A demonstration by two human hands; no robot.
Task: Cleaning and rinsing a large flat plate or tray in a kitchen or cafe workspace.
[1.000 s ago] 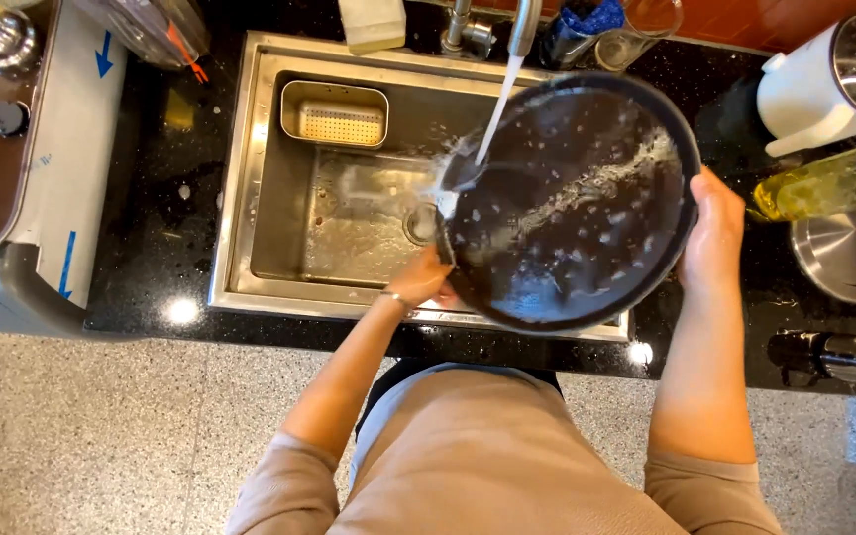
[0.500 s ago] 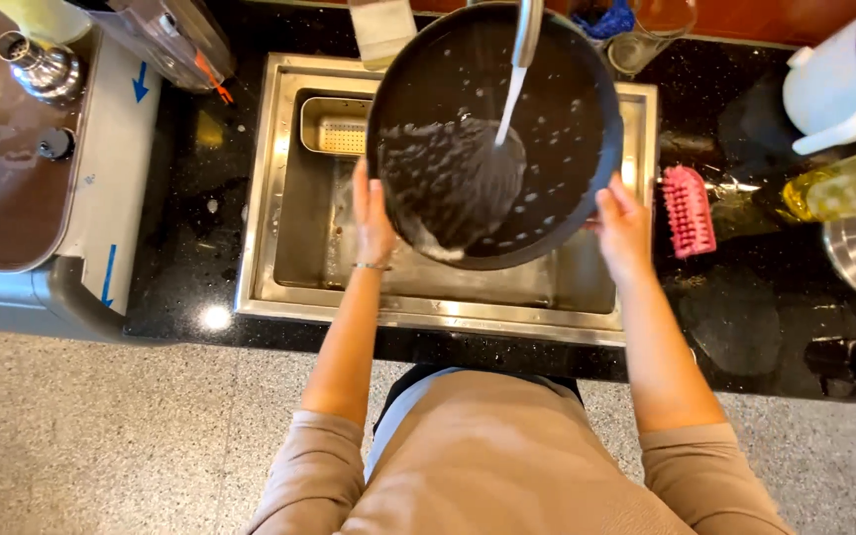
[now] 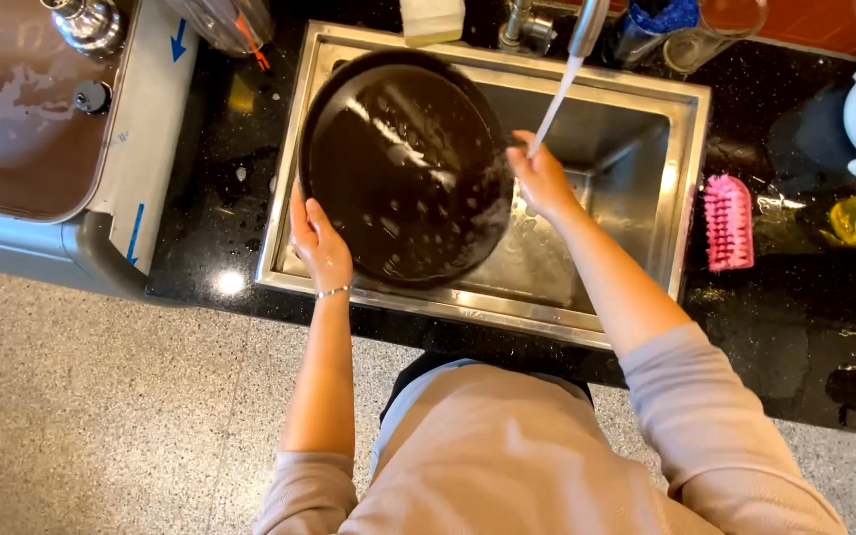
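The left hand [image 3: 321, 243] grips the near-left rim of a large black pan [image 3: 406, 168], thumb over the rim and onto the inner face, fingers curled behind the edge and mostly hidden; the hold is closed firmly on the pan. The pan stands tilted over the left half of the sink [image 3: 688, 149], its wet, bubble-flecked inside facing up towards the camera, its far rim near the sink's back-left corner and its near rim close to the sink's front edge; being round it has no long axis to speak of, and no handle shows.

The right hand [image 3: 539, 178] is at the pan's right rim, roughly opposite the left hand across the pan's width; the fingers are loosely bent and the water stream [image 3: 557, 99] from the tap [image 3: 587, 25] falls right onto them; whether they pinch the rim or merely rest against it I cannot tell. So the pan lies to the right of the left hand and to the left of the right hand, held between them, with the left hand carrying it.

On the black counter [image 3: 795, 327] by the sink's right edge lies a pink brush [image 3: 728, 222], well apart from both hands; a soap bar [image 3: 432, 18] sits at the sink's back edge.
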